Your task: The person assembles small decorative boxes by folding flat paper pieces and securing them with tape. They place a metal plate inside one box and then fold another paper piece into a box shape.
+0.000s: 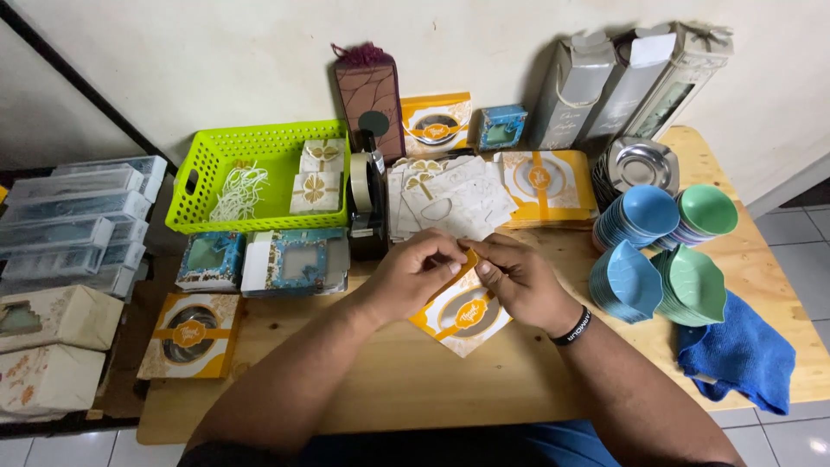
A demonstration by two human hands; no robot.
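A flat orange-and-white cardboard box blank with an oval window lies tilted on the wooden table, partly lifted at its upper edge. My left hand and my right hand meet over that edge, fingertips pinching the orange flap between them. The right wrist wears a black band. Just behind the hands lies a loose pile of white flat box blanks with gold clover marks.
A black tape dispenser and a lime green basket stand behind. Stacks of blue and green leaf-shaped dishes, a blue cloth, teal windowed boxes, an orange box, tall grey boxes.
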